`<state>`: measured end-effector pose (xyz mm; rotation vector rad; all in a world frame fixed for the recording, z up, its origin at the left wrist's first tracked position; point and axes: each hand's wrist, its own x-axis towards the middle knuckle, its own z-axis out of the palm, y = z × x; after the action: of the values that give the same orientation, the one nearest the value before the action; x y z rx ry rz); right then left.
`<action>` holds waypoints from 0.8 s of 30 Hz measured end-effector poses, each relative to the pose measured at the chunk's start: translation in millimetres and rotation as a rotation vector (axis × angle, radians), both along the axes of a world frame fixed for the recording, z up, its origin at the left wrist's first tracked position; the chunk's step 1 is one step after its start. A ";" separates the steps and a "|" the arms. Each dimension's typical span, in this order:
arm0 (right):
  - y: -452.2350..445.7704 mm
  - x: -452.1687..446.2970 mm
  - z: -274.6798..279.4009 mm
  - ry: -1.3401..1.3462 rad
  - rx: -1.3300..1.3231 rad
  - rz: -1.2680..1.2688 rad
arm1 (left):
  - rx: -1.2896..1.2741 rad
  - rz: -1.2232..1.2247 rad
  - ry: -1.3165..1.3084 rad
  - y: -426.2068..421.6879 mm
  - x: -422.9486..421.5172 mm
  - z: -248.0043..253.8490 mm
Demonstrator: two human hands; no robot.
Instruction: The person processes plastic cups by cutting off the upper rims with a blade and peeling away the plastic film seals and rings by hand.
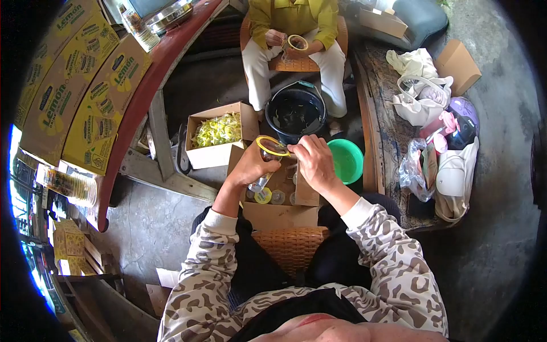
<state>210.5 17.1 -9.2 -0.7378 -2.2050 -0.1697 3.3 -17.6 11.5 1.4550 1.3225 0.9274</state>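
Observation:
My left hand (252,166) is wrapped round a clear plastic cup (265,171) with a yellow rim, tilted with its opening toward me. At the right side of that rim, the fingers of my right hand (313,161) are pinched together; anything between them is too small to make out. Below both hands an open cardboard box (279,216) holds several clear cups, one with a yellow rim. Behind it are a carton (213,158) of yellow-green pieces, a dark bucket (295,114) and a green basin (346,162).
Across from me a seated person (293,28) holds a similar yellow-rimmed cup (297,43). Yellow lemon cartons (102,108) and stacked cups (71,185) line a red-edged table at left. Bags (419,94) and a cap (451,182) lie on the bench at right.

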 end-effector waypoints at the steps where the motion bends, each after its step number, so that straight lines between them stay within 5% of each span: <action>1: 0.8 -1.9 -5.1 0.113 -0.172 -0.018 | 0.001 -0.002 -0.001 0.3 1.1 -1.7; 3: 4.4 -3.6 -10.4 0.226 -0.341 -0.036 | 0.007 0.022 -0.061 1.7 1.9 -6.7; 6: 14.6 1.5 -14.5 0.706 -1.252 0.051 | 0.114 0.046 -0.025 2.4 5.8 -11.2; 9: 15.9 13.3 -15.9 0.835 -1.341 0.076 | 0.185 0.045 -0.078 6.1 5.8 -13.7; 14: 14.5 13.6 -16.2 0.724 -1.041 0.034 | 0.190 0.041 -0.002 5.1 7.3 -10.6; 16: 11.2 11.0 -9.1 0.586 -0.672 0.033 | 0.197 0.078 0.094 3.3 8.5 -5.6; 24: 6.2 12.0 -6.6 0.437 -0.754 0.110 | 0.293 0.038 0.263 -1.8 11.8 -1.1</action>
<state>222.5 23.3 -15.9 -0.9320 -1.8475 0.8431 15.0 -19.4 10.4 1.8329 1.4522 1.0126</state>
